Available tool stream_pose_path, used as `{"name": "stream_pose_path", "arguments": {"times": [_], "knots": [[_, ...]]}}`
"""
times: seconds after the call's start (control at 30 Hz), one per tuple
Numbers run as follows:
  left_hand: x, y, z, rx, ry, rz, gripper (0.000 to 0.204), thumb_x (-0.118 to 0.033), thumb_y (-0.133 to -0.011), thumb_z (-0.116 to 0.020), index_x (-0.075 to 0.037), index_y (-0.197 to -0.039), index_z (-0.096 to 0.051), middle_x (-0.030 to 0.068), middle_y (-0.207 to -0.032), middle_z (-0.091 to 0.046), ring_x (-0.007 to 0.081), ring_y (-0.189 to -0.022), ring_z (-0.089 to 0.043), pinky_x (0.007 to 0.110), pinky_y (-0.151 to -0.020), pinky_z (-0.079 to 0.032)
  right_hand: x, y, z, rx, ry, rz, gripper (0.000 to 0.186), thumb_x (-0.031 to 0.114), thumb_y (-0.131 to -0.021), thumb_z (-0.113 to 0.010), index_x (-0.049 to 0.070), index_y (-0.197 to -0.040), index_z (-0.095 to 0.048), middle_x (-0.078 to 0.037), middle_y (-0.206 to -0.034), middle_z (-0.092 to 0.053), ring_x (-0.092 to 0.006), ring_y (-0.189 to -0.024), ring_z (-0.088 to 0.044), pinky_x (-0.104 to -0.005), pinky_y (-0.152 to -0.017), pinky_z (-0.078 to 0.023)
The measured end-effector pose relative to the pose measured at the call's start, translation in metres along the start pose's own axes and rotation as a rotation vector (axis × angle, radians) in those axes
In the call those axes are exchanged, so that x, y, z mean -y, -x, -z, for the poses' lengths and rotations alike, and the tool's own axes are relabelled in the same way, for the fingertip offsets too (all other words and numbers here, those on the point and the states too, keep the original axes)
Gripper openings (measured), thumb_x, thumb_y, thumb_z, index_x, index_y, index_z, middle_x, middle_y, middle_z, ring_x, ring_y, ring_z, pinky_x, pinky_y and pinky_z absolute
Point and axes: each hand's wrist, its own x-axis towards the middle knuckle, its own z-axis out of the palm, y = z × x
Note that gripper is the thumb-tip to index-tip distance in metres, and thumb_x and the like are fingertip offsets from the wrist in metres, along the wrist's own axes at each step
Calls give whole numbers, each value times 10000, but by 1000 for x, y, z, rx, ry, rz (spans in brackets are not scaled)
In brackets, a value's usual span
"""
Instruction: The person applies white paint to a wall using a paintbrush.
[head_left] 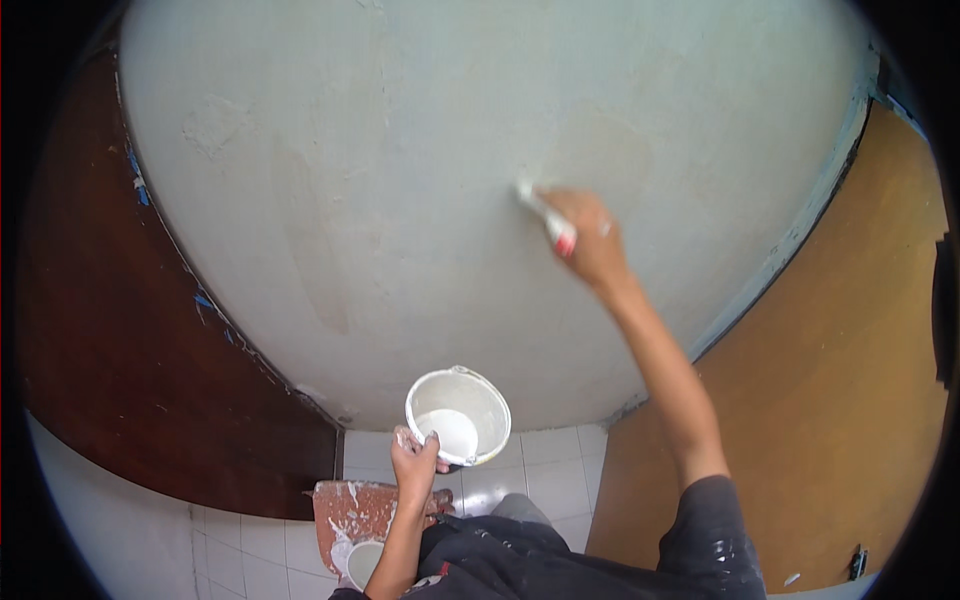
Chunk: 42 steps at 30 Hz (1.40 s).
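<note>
My right hand (pixel 585 235) grips a paintbrush (pixel 535 200) with a white and red handle, its white-coated tip at the pale, patchy wall (pixel 420 180); it is slightly blurred, so I cannot tell whether the tip touches. My left hand (pixel 415 460) is closed on the lower left rim of a small white bucket (pixel 475 405), which holds some white liquid, apparently paint, and has paint smears on it. Paint also marks my left thumb.
Dark wood panel (pixel 150 340) at left, blue bits along its edge; tan panel (pixel 810 360) at right. Below are white floor tiles (pixel 550 470), a paint-splattered reddish board (pixel 355 510) and another pale container (pixel 365 560), partly behind my left arm.
</note>
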Motion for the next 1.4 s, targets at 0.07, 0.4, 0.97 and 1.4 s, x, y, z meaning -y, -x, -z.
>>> {"name": "stream_pose_path", "arguments": {"times": [0.07, 0.4, 0.97, 1.4], "knots": [[1, -3, 0, -2, -15, -18, 247, 3, -950, -650, -52, -922, -411, 102, -783, -596, 157, -495, -617, 266, -393, -524, 0, -45, 29, -126, 71, -14, 527, 31, -807, -743, 116, -1324, -681, -133, -1236, -708, -355, -1147, -651, -429, -952, -559], [5, 9, 2, -57, -32, 17, 182, -29, -947, -672, -16, -1038, -515, 95, -835, -635, 148, -529, -627, 249, -401, -506, 27, 141, -82, 147, -47, -161, 605, -18, -745, -713, 92, -1337, -659, -110, -1262, -689, -350, -1101, -649, -436, -933, -557], [0, 4, 3, -52, -90, 41, 202, -4, -963, -660, -31, -985, -461, 95, -823, -611, 141, -513, -619, 254, -406, -525, 23, 154, -92, 25, -11, -189, 546, -13, -781, -684, 82, -1318, -669, -101, -1245, -695, -331, -1061, -654, -443, -898, -555], [1, 5, 8, -63, -131, 56, 192, -1, -961, -653, -20, -994, -464, 87, -816, -611, 140, -517, -616, 258, -403, -521, -2, 84, -33, -199, 7, -179, 544, -9, -803, -682, 108, -1335, -680, -106, -1228, -706, -336, -1080, -654, -413, -916, -558]]}}
